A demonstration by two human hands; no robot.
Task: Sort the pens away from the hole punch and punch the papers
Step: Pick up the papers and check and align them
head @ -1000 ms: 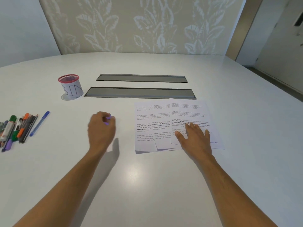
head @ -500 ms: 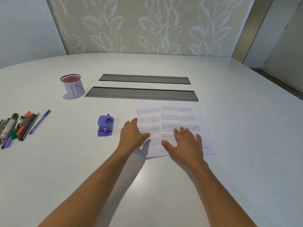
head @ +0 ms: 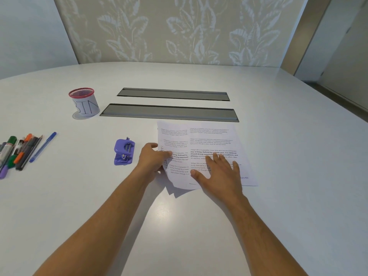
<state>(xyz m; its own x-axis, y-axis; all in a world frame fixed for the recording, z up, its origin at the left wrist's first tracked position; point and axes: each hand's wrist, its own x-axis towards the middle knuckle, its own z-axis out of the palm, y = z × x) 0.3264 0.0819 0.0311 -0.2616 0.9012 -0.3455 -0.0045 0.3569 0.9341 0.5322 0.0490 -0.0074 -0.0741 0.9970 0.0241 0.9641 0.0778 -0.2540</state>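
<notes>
Left hand (head: pixel 153 159) gripping papers (head: pixel 211 140) edge, right hand (head: pixel 220 172) flat on top

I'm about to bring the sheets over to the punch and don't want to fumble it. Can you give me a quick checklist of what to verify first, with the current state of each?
1. Pens sorted away from the hole punch: ok, they lie grouped at the table's left edge.
2. Papers squared into one stack: not ok, the left sheets sit askew.
3. Left hand gripping the left paper edge: ok, that edge is lifted.
4. Right hand pinning the stack: ok, flat on top.
5. Table between punch and papers free: ok.
6. Punch slot facing the papers: cannot tell.
</notes>
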